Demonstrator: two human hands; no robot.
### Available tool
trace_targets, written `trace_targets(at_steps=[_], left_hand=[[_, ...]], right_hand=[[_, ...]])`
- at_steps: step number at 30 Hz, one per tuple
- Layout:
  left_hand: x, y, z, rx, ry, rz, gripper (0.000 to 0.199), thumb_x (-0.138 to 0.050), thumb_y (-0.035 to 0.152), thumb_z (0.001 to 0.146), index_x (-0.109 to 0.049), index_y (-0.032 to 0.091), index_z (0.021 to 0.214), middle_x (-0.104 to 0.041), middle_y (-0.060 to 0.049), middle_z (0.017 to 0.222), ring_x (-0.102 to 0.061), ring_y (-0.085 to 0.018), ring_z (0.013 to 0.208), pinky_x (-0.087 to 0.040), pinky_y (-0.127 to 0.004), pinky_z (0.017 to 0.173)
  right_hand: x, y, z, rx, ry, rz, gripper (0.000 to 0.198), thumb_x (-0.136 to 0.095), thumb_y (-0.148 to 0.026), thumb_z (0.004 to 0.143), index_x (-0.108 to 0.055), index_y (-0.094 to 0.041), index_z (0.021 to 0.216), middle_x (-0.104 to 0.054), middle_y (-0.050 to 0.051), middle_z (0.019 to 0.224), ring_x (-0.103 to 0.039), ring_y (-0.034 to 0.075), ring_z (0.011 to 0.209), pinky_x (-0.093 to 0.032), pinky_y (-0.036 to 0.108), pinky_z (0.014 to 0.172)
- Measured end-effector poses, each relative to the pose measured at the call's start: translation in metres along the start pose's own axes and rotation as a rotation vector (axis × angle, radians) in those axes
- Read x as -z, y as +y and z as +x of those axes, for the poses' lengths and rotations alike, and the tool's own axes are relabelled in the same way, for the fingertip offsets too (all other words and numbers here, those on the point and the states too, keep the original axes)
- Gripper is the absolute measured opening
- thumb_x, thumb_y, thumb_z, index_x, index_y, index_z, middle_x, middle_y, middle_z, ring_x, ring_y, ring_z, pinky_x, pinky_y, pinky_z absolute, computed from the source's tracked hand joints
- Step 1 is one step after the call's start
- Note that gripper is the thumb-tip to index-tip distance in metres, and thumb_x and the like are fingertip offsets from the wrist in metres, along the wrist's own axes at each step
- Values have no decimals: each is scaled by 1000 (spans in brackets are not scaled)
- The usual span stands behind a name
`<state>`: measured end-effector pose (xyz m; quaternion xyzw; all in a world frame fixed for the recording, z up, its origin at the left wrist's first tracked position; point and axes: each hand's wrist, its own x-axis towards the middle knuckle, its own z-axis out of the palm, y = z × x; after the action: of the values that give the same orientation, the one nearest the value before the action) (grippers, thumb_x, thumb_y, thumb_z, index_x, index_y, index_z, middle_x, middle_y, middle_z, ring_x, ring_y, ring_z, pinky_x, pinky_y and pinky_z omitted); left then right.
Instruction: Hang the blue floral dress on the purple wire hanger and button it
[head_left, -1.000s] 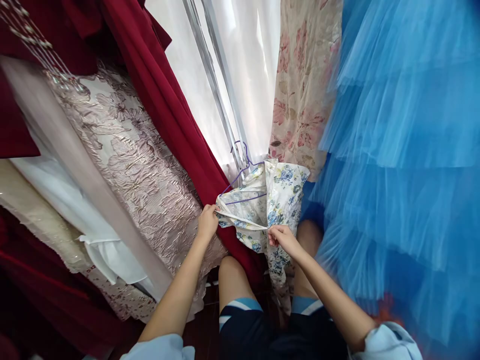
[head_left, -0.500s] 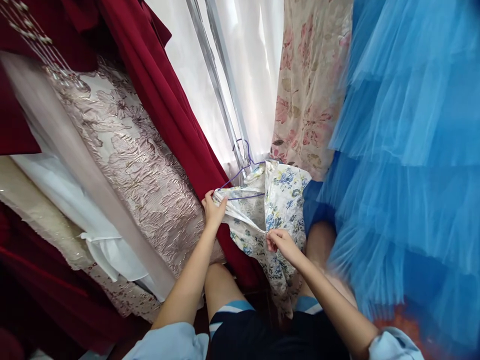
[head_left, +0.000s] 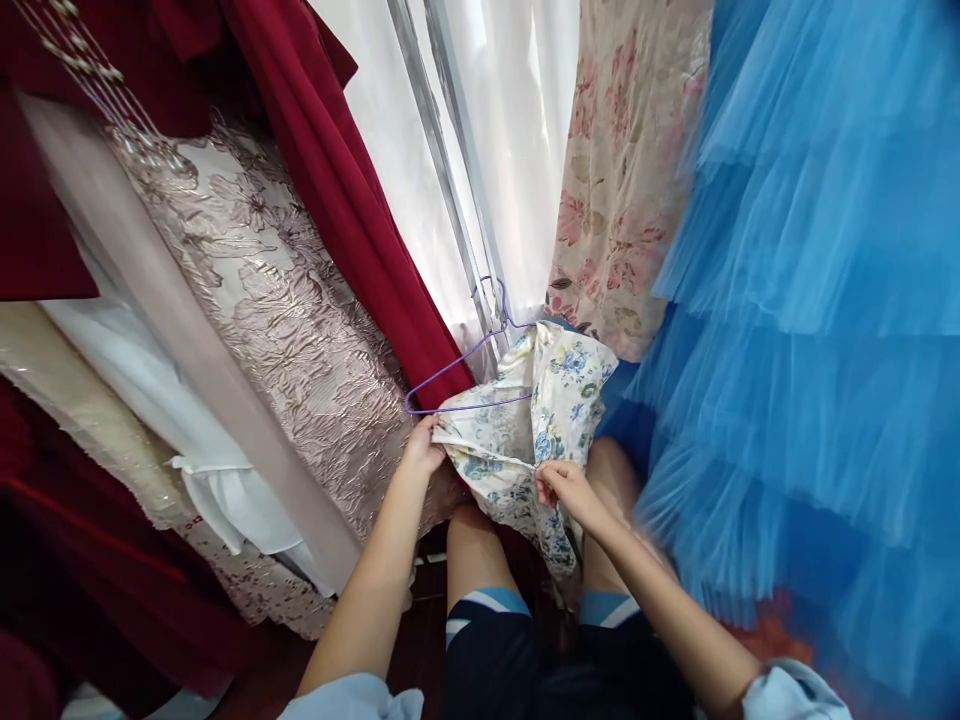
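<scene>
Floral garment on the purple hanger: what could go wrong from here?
Slipping: one arm of the purple hanger is bare, so the floral garment might slide off.
Strain: its edge is pinched by left hand and right hand; a hard pull might stretch it.
Snagging: the hanger's bare end appears near the pink dress and might catch.

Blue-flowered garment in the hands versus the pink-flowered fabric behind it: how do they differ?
The blue-flowered garment has blue blooms on white; the pink-flowered fabric has larger pink ones on beige. The left hand and right hand pinch the garment; neither touches the fabric. The garment is partly on a purple hanger; the fabric extends beyond the picture's top edge. Both are pale with floral prints.
</scene>
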<state>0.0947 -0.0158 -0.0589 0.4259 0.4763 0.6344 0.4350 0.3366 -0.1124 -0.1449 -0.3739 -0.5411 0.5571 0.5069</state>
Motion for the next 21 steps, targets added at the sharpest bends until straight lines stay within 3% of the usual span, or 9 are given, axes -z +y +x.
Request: trace_targets(at_steps=[6,9,11,14,17,21], left_hand=[[-23,-10,-44,144,-246,-96,31,-63,16,67,-71,14,97,-74,-9,94,-69,-21,82,-55,-34,82],[-44,-9,-64,150,-406,-140,42,-67,16,68,-71,16,110,-72,-9,115,-68,-20,98,-52,-29,87],[-58,-7,-75,140,-458,-112,44,-68,16,69,-70,17,113,-71,-8,117,-67,-20,97,-51,-27,84],[-81,-8,-88,104,-476,-42,45,-68,15,69,-70,18,114,-74,-6,105,-68,-19,86,-50,-26,75],[-102,-11,-98,55,-514,-19,49,-67,13,69,-68,18,118,-75,-5,96,-68,-18,81,-51,-27,75],[-118,-13,-103,-24,-531,-28,50,-63,9,69,-68,18,118,-75,-6,99,-69,-19,87,-51,-28,79]], right_hand=[[3,9,5,-27,73,-11,22,-51,-37,79,-59,-21,66,-62,2,57,-50,15,46,-39,26,44],[8,8,10,38,178,-79,19,-57,-34,77,-65,-20,87,-69,5,80,-61,19,66,-48,29,59],[11,5,11,180,234,-192,32,-62,-28,74,-65,-19,104,-70,7,104,-63,22,90,-51,33,80],[14,-2,14,328,123,-282,49,-61,-19,73,-59,-20,122,-64,8,123,-59,25,113,-44,38,101],[24,-7,29,339,13,-245,71,-63,-14,68,-47,-21,137,-58,9,133,-56,26,121,-40,40,108],[53,-16,68,285,42,-157,105,-70,-12,55,-26,-21,151,-37,15,154,-47,29,134,-40,41,110]])
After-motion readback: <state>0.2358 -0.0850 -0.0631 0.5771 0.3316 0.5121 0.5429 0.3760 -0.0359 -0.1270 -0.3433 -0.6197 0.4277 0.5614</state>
